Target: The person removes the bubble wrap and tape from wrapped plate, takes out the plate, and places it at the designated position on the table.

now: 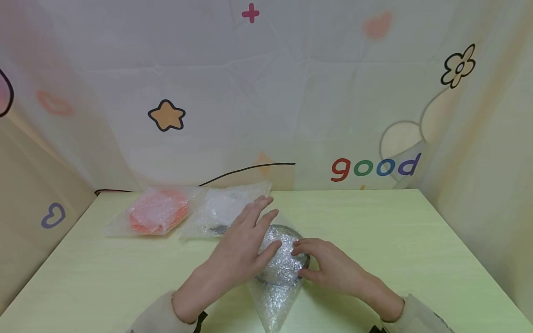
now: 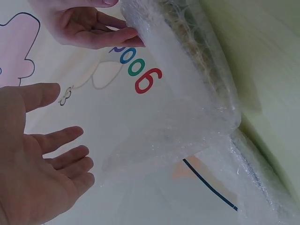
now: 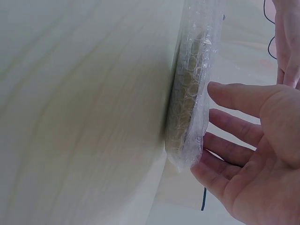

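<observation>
A round, flat thing with a dark rim lies in a bubble-wrap bag (image 1: 276, 266) on the table, the bag's corner pointing toward me. My left hand (image 1: 233, 249) is held over the bag's left side; in the left wrist view its fingers are spread and relaxed, apart from the wrap (image 2: 187, 70). At the right edge, my right hand (image 1: 333, 268) touches the bag with thumb and fingertips. The right wrist view shows these fingertips (image 3: 199, 171) resting against the wrap's upper face, loosely bent and not closed around it. What the wrapped thing is, I cannot tell.
A bubble-wrapped pink bundle (image 1: 160, 215) lies at the back left of the table. Beside it is another clear bubble-wrap package (image 1: 226, 203) with whitish contents, partly behind my left hand. A printed curtain (image 1: 266, 101) hangs behind the pale table (image 1: 387, 249).
</observation>
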{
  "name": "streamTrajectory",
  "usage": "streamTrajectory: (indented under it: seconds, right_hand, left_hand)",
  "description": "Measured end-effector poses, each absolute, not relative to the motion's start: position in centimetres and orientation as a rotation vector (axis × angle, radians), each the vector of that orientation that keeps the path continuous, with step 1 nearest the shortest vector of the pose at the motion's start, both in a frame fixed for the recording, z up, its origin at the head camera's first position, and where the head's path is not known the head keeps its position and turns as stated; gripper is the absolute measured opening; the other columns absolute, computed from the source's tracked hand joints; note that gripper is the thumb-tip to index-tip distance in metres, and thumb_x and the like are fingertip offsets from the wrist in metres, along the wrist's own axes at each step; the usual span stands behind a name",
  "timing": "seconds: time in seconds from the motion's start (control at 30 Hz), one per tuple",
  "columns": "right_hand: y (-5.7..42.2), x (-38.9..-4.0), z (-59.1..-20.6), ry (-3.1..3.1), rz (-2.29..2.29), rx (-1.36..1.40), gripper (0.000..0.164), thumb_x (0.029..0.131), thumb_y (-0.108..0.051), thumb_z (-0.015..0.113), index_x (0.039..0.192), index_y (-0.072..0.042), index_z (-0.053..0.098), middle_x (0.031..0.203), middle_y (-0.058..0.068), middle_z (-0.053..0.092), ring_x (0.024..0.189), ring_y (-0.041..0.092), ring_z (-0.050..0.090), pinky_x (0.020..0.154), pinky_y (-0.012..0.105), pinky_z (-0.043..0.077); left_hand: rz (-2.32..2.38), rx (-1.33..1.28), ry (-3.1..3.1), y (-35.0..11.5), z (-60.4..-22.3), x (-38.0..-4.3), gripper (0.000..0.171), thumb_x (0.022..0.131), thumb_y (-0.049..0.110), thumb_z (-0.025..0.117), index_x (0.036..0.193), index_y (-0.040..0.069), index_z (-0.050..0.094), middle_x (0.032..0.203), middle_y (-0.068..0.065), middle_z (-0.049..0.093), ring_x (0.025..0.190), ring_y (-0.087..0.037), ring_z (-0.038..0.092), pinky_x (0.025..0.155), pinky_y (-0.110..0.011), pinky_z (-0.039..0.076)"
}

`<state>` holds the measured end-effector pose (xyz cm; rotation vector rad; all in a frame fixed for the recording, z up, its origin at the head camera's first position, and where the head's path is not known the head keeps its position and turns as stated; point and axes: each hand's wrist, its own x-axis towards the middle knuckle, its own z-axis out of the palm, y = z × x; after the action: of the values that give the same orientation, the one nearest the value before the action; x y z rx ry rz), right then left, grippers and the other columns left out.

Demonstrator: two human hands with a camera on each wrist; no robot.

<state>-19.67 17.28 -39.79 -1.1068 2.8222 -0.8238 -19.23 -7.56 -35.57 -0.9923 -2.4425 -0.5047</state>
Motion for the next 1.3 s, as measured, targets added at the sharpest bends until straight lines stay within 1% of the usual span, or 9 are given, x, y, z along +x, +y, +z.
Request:
streamTrajectory:
  seconds: [0.1, 0.23, 0.43, 0.57, 0.67, 0.8, 0.9, 1.1, 1.3]
  right_hand:
    - [17.3, -19.7, -39.8, 2.824, -0.820, -1.111, 0.033, 0.087, -0.012, 0.083, 0.116, -0.007, 0.070, 0.132, 0.014, 0.065, 0.124, 0.034, 0.060, 0.104, 0.054, 0.047]
    - [17.3, -19.7, -39.8, 2.830, -0.811, -1.121, 0.032, 0.087, -0.011, 0.083, 0.115, -0.007, 0.070, 0.132, 0.014, 0.066, 0.123, 0.034, 0.060, 0.104, 0.053, 0.047]
    - [17.3, -19.7, -39.8, 2.825, -0.815, -1.106, 0.032, 0.087, -0.012, 0.083, 0.116, -0.007, 0.070, 0.132, 0.014, 0.065, 0.124, 0.035, 0.060, 0.104, 0.054, 0.047]
    - [17.3, -19.7, -39.9, 2.821, -0.821, -1.104, 0.033, 0.087, -0.013, 0.083, 0.116, -0.008, 0.070, 0.132, 0.014, 0.065, 0.123, 0.035, 0.060, 0.104, 0.054, 0.047]
    - [17.3, -19.7, -39.9, 2.818, -0.835, -1.105, 0.035, 0.087, -0.012, 0.084, 0.118, -0.006, 0.070, 0.130, 0.013, 0.066, 0.122, 0.034, 0.061, 0.103, 0.053, 0.048]
    - [17.2, -19.7, -40.0, 2.815, -0.855, -1.042, 0.044, 0.087, -0.012, 0.083, 0.126, -0.001, 0.066, 0.130, 0.014, 0.066, 0.122, 0.034, 0.061, 0.103, 0.052, 0.048]
    - [17.1, -19.6, -39.9, 2.814, -0.860, -0.990, 0.050, 0.088, -0.013, 0.082, 0.132, 0.001, 0.062, 0.132, 0.015, 0.065, 0.123, 0.035, 0.060, 0.103, 0.052, 0.048]
    - [17.1, -19.6, -39.9, 2.825, -0.863, -0.967, 0.051, 0.089, -0.014, 0.082, 0.133, 0.001, 0.061, 0.133, 0.016, 0.064, 0.124, 0.035, 0.060, 0.104, 0.052, 0.047]
    - [17.3, -19.7, -39.8, 2.841, -0.829, -0.989, 0.051, 0.089, -0.014, 0.082, 0.133, 0.002, 0.061, 0.133, 0.017, 0.064, 0.123, 0.036, 0.060, 0.102, 0.054, 0.048]
  left_hand:
    - [-0.478, -0.990, -2.475, -7.6, -35.7, -19.3, 0.053, 0.097, 0.025, 0.072, 0.139, -0.005, 0.057, 0.155, -0.021, 0.042, 0.146, -0.035, 0.037, 0.120, -0.046, 0.028]
    - [-0.423, -0.993, -2.530, -7.8, -35.6, -19.5, 0.051, 0.098, 0.025, 0.071, 0.137, -0.005, 0.059, 0.152, -0.021, 0.047, 0.143, -0.035, 0.042, 0.119, -0.047, 0.029]
    - [-0.327, -0.959, -2.635, -8.3, -35.6, -19.8, 0.049, 0.099, 0.029, 0.069, 0.136, -0.002, 0.061, 0.150, -0.020, 0.050, 0.142, -0.033, 0.043, 0.122, -0.047, 0.023]
    - [-0.270, -0.934, -2.680, -8.6, -35.7, -19.9, 0.046, 0.100, 0.031, 0.068, 0.133, 0.000, 0.063, 0.144, -0.019, 0.056, 0.138, -0.033, 0.047, 0.122, -0.049, 0.020]
    - [-0.243, -0.912, -2.715, -8.9, -35.7, -20.0, 0.045, 0.101, 0.031, 0.067, 0.133, -0.001, 0.063, 0.139, -0.018, 0.059, 0.135, -0.034, 0.050, 0.122, -0.050, 0.020]
    - [-0.222, -0.866, -2.767, -9.3, -35.7, -20.1, 0.046, 0.101, 0.030, 0.067, 0.134, -0.001, 0.062, 0.136, -0.016, 0.061, 0.132, -0.034, 0.053, 0.122, -0.051, 0.019]
    - [-0.206, -0.836, -2.793, -9.7, -35.7, -20.2, 0.045, 0.101, 0.030, 0.067, 0.133, -0.002, 0.063, 0.134, -0.016, 0.062, 0.129, -0.034, 0.055, 0.122, -0.052, 0.020]
    - [-0.187, -0.798, -2.817, -10.2, -35.8, -20.2, 0.038, 0.101, 0.029, 0.068, 0.122, -0.001, 0.069, 0.122, -0.015, 0.065, 0.118, -0.036, 0.060, 0.120, -0.054, 0.024]
    - [-0.218, -0.770, -2.792, -10.8, -35.9, -20.2, 0.035, 0.100, 0.028, 0.070, 0.117, -0.002, 0.070, 0.114, -0.013, 0.066, 0.111, -0.035, 0.062, 0.117, -0.054, 0.031]
